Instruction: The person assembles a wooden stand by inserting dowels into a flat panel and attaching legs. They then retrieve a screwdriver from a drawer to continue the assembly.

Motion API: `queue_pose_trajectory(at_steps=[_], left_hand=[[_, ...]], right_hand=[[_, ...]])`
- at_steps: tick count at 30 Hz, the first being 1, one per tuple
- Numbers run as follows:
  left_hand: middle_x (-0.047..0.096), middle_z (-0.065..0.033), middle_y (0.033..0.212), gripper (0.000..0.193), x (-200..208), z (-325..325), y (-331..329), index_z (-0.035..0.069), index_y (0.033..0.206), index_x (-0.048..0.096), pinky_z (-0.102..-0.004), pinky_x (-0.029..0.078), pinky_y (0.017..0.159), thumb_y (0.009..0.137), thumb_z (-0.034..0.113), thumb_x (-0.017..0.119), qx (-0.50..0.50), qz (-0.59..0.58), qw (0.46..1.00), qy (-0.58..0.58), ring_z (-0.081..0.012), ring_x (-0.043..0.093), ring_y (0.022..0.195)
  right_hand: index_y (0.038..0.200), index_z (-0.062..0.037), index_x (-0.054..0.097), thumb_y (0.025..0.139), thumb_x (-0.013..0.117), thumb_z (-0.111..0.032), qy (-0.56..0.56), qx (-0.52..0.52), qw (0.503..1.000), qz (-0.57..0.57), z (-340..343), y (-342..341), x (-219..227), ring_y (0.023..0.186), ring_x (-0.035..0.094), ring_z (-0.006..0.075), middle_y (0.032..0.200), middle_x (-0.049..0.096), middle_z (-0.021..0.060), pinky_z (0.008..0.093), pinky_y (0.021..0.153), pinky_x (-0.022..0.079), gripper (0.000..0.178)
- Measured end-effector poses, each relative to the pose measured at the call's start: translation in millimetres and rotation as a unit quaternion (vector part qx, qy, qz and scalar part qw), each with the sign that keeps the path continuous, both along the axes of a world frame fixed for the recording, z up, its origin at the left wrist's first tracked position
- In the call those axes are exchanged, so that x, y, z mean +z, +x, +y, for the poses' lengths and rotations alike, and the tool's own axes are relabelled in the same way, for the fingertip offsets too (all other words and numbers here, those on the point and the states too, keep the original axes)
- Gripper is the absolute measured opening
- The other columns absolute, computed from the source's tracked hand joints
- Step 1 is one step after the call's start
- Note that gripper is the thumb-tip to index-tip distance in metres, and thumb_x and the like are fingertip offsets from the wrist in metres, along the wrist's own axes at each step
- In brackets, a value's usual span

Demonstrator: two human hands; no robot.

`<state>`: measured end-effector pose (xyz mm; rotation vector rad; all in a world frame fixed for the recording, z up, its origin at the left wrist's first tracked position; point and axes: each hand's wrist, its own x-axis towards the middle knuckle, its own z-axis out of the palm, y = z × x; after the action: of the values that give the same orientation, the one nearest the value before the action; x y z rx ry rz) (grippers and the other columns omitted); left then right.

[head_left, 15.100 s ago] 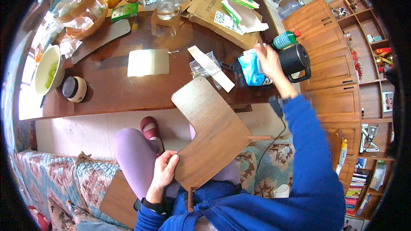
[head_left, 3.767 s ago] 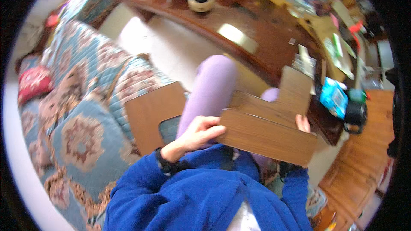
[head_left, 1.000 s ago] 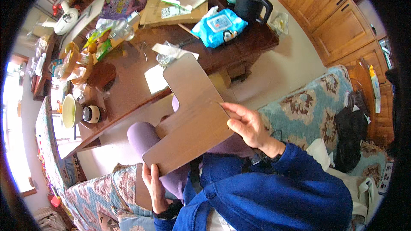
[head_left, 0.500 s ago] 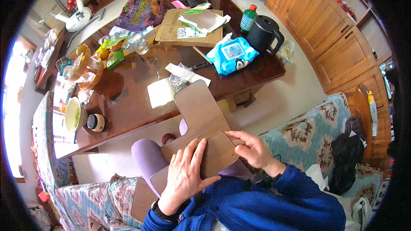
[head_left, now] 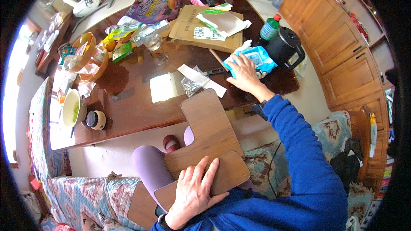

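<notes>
My left hand lies flat with spread fingers on a brown wood-grain board with rounded corners and a small hole near one corner. This board overlaps another brown board, whose far end extends to the table's near edge. Both rest across my lap. My right hand reaches over the table, its fingers stretched over the left side of a blue wipes pack. Whether those fingers press on the pack is unclear. Left of this hand lie a dark-handled tool, a thin wooden stick and a clear plastic bag of small parts.
On the dark table stand a black kettle, a green bottle, a flat cardboard box, a bowl and a jar. Another brown board lies on the patterned sofa to the left.
My right hand has let go of the board's edge and moved forward to the wipes pack. My left hand stays on the board.
</notes>
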<state>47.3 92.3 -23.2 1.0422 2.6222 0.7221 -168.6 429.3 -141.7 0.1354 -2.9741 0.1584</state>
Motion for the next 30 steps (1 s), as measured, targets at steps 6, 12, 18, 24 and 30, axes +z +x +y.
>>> queue_pose_trajectory(at_steps=[6, 12, 18, 24, 30], left_hand=[[0.053, -0.0199, 0.138, 0.100, -2.3, -3.4, -5.3, 0.004, 0.146, 0.048, -0.0457, 0.047, 0.092, 0.069, 0.057, 0.084, -0.010, -0.018, 1.000, 0.017, -0.0362, 0.057, 0.105], [0.052, -0.0199, 0.139, 0.100, -2.7, -6.3, -9.1, 0.004, 0.147, 0.047, -0.0459, 0.047, 0.091, 0.071, 0.056, 0.083, -0.016, -0.038, 0.999, 0.021, -0.0358, 0.056, 0.103], [0.052, -0.0204, 0.140, 0.098, -4.8, -10.6, -7.8, 0.006, 0.148, 0.047, -0.0442, 0.046, 0.090, 0.073, 0.058, 0.081, -0.017, -0.029, 0.999, 0.027, -0.0342, 0.057, 0.101], [0.052, -0.0203, 0.141, 0.097, -7.7, -14.1, -9.6, 0.008, 0.148, 0.048, -0.0425, 0.046, 0.088, 0.072, 0.058, 0.080, -0.023, -0.030, 0.999, 0.038, -0.0323, 0.057, 0.100], [0.053, -0.0200, 0.140, 0.096, -9.1, -16.8, -10.6, 0.009, 0.149, 0.049, -0.0417, 0.047, 0.087, 0.072, 0.058, 0.080, -0.023, -0.031, 0.998, 0.052, -0.0314, 0.057, 0.099]], right_hand=[[0.131, -0.0114, 0.064, 0.081, 0.078, -0.015, 0.003, 0.041, 0.994, 0.098, -17.4, -6.3, 3.6, 0.141, 0.040, 0.0379, 0.148, 0.048, 0.0164, 0.0544, 0.111, 0.035, 0.052], [0.101, -0.0027, 0.072, 0.086, 0.073, -0.017, -0.225, 0.164, 0.958, 0.072, -73.1, -38.5, -10.9, 0.090, 0.066, 0.0297, 0.096, 0.066, 0.0111, 0.0400, 0.082, 0.053, 0.020], [0.091, -0.0063, 0.066, 0.070, 0.085, -0.043, -0.217, -0.014, 0.974, -0.062, -87.0, -82.6, -27.6, 0.090, 0.069, 0.0357, 0.097, 0.070, 0.0180, 0.0458, 0.077, 0.055, 0.046], [0.079, -0.0038, 0.069, 0.078, 0.081, -0.025, -0.282, 0.033, 0.952, -0.115, -86.0, -89.5, -25.9, 0.072, 0.066, 0.0180, 0.077, 0.071, 0.0072, 0.0366, 0.070, 0.052, 0.024], [0.088, -0.0031, 0.067, 0.087, 0.075, -0.014, -0.434, 0.038, 0.886, -0.159, -81.3, -95.1, 0.0, 0.078, 0.065, 0.0105, 0.083, 0.074, 0.0044, 0.0286, 0.071, 0.051, 0.013]])
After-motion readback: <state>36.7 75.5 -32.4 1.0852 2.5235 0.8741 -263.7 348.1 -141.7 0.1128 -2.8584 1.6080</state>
